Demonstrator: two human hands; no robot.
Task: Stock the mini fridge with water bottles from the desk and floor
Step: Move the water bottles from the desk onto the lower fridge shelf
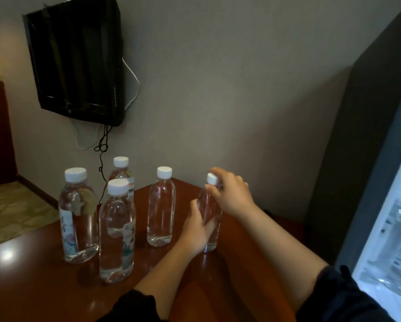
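Several clear water bottles with white caps stand upright on the reddish-brown desk (32,275). Both my hands are on the rightmost bottle (212,238), which stands on the desk. My left hand (196,228) wraps its lower body. My right hand (232,194) grips its neck just under the cap. To its left stands an unlabelled bottle (161,208). Further left are three labelled bottles: a near one (117,231), a left one (78,214) and a far one (122,170). The open fridge (390,228) glows at the right edge; its contents are blurred.
A dark fridge side panel (348,135) rises right of the desk. A black wall-mounted TV (76,59) hangs above the desk's far corner, with cables (101,147) dangling down. Carpeted floor (13,210) lies at the left.
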